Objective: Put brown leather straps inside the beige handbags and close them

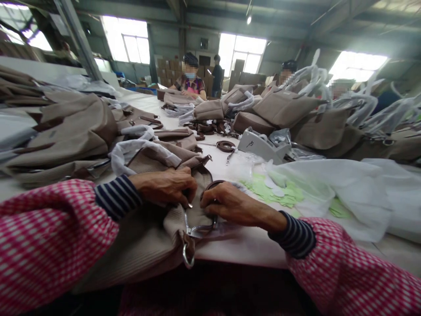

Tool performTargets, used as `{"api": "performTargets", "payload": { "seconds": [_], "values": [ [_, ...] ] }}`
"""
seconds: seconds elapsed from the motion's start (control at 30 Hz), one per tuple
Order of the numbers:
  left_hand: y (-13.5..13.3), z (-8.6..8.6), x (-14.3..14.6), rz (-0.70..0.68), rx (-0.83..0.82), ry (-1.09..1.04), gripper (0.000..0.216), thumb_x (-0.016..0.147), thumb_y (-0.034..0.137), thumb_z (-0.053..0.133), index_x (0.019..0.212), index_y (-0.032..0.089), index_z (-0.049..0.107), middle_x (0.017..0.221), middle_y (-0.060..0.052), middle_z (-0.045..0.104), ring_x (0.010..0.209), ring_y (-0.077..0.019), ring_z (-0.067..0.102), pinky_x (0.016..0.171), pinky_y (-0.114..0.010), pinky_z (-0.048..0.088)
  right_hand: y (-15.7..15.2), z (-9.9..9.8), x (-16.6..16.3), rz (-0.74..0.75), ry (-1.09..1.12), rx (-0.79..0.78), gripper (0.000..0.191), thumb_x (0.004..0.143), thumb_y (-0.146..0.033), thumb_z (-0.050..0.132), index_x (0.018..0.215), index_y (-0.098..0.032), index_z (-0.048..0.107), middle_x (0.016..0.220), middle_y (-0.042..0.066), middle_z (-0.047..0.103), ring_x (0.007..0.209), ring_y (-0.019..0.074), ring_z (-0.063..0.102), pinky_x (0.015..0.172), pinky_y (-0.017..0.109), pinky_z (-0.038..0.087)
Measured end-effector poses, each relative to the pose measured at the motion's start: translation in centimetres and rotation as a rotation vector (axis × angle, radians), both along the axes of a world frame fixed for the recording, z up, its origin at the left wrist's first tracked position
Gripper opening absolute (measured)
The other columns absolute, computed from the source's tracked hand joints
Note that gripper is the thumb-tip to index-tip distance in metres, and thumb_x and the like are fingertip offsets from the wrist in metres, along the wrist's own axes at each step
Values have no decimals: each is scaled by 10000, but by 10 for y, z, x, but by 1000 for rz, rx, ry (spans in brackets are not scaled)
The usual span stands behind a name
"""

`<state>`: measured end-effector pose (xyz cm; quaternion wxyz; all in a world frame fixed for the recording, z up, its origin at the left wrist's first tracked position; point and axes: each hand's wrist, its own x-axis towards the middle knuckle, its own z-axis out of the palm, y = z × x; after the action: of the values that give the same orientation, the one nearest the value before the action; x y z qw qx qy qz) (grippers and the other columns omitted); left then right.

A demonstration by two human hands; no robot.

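A taupe ribbed handbag (144,245) lies before me at the table's front edge, its zipped mouth open toward me. The silver zipper (188,224) spreads into a V, and a metal ring (188,256) hangs at its near end. My left hand (167,186) is closed, pinching the left edge of the mouth. My right hand (232,204) is closed at the right side of the mouth, around what looks like a coiled brown strap (212,184); its fingers partly hide it. White-wrapped handles (123,153) rest on the bag's far side.
Other taupe bags (72,127) are piled at left, with more bags (286,109) at right. Ahead lie a coiled strap (226,146) and a grey-white box (261,145). Green paper pieces (276,188) and clear plastic sheeting (355,188) lie at right. A co-worker (190,81) is across the table.
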<state>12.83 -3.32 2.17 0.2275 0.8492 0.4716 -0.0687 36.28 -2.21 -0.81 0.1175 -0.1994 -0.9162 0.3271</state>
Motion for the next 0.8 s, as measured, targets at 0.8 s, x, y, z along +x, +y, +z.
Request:
{"api": "performTargets", "payload": {
  "seconds": [0.8],
  "values": [
    [-9,-10,-4,-138,207,-24,117,998,195,569,1014,169,683,1051,-69,617,1004,-235,515,898,-349,394,-1,-10,-11,-264,187,-165,229,793,-8,569,865,-142,740,764,-16,658,721,115,560,701,223,429]
  ]
}}
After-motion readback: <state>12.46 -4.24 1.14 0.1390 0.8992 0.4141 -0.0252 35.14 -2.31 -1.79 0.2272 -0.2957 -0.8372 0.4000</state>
